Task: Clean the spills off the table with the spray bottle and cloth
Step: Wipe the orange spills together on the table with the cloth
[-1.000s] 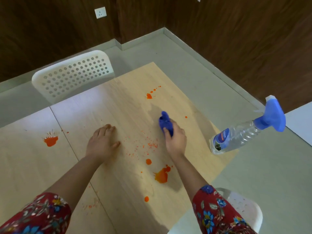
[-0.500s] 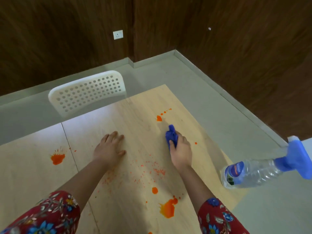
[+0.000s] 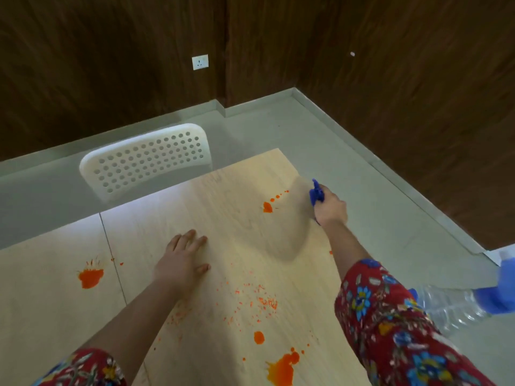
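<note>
My right hand (image 3: 330,208) grips a bunched blue cloth (image 3: 316,193) near the far right edge of the light wooden table (image 3: 228,227), just right of a small orange spill (image 3: 268,207). My left hand (image 3: 182,260) rests flat on the table's middle, fingers straight. More orange spills lie at the left (image 3: 90,277) and at the near edge (image 3: 281,369), with fine orange specks (image 3: 262,299) between. The clear spray bottle (image 3: 457,305) with a blue head lies at the right, partly hidden behind my right sleeve.
A white perforated chair (image 3: 145,160) stands at the table's far side. Grey floor (image 3: 362,190) runs along the table's right edge to dark wooden walls. A seam (image 3: 111,254) splits the tabletop at the left.
My right hand has slid the blue cloth away from me toward the far right of the table, past the small far spill. The left hand stays flat in place.
</note>
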